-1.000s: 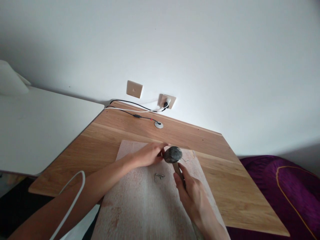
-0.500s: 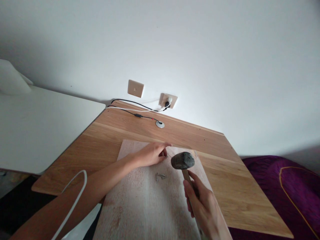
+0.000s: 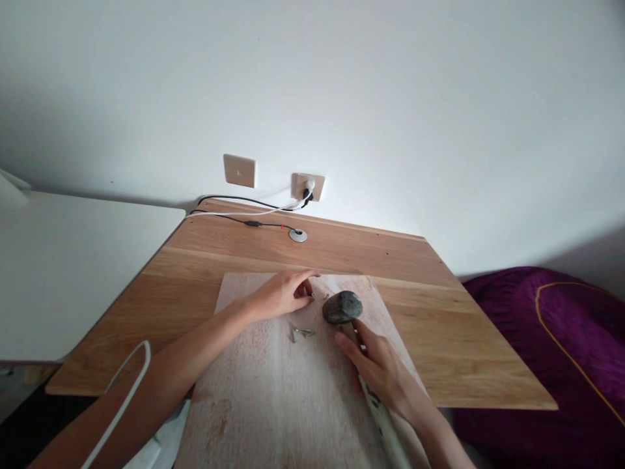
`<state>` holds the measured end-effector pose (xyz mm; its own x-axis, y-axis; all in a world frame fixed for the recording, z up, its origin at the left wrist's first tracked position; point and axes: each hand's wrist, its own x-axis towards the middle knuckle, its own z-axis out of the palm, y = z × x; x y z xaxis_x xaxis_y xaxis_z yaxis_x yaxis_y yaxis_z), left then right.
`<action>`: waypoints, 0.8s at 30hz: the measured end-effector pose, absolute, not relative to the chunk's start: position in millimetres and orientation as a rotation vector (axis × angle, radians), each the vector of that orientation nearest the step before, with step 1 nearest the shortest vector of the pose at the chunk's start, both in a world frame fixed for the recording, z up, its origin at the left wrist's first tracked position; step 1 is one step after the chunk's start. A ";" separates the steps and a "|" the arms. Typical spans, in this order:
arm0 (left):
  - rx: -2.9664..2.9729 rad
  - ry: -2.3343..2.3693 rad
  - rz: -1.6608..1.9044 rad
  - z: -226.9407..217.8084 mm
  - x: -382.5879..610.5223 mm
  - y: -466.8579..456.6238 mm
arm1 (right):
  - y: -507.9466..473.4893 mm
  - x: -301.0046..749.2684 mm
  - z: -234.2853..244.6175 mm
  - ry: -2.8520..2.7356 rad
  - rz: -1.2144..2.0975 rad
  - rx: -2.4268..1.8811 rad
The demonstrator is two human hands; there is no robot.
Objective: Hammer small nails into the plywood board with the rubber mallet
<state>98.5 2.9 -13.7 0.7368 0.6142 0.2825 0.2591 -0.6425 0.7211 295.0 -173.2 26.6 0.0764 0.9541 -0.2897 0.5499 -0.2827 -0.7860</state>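
Note:
My right hand (image 3: pixel 378 365) is wrapped round the handle of a mallet (image 3: pixel 342 307). Its dark, barrel-shaped head hovers over the upper right of a pale wooden board (image 3: pixel 273 404). To the left of the head, my left hand (image 3: pixel 283 293) rests low over the board's far part. Its thumb and fingers pinch what looks like a nail (image 3: pixel 313 295), of which only a small shiny bit shows. Several loose nails (image 3: pixel 301 332) lie in a small heap on the board, nearer to me than the left hand.
The board lies on a wooden desk (image 3: pixel 469 352) against a wall. Cables (image 3: pixel 244 213) run to a wall socket (image 3: pixel 316 187) behind a cable grommet (image 3: pixel 297 235). A white table (image 3: pixel 88 273) adjoins at left; purple fabric (image 3: pixel 517 339) is at right. A white cord (image 3: pixel 122 404) crosses my left forearm.
The view has shifted slightly, so most things sit further left. The mallet's head has come down a little closer to the left fingers. Both hands keep their grip.

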 end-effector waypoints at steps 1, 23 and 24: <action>2.257 0.649 0.681 -13.4 98.1 2.9 | -169.8 296.4 26.6 -1.502 1.079 -1.869; 2.299 0.632 0.654 -8.6 99.5 1.0 | -166.8 296.9 11.0 -1.333 0.939 -1.784; 2.328 0.622 0.666 -6.8 98.7 0.0 | -166.9 297.0 10.4 -1.328 0.945 -1.782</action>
